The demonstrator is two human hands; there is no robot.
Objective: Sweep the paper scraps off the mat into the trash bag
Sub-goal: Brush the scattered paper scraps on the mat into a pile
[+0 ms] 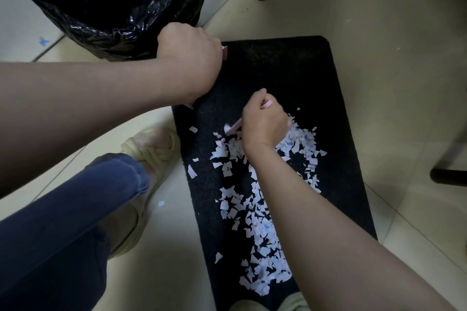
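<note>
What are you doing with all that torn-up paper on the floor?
A person is cleaning up. Their left hand grips the edge of the black mat beside the trash bag, while the right hand holds a small pink tool, too blurred to name, at the far end of the pile. Most paper scraps lie on the mat.

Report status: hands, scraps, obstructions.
Left hand grips mat edge. Right hand holds pink tool among paper scraps. Most scraps on mat; trash bag mouth open.
</note>
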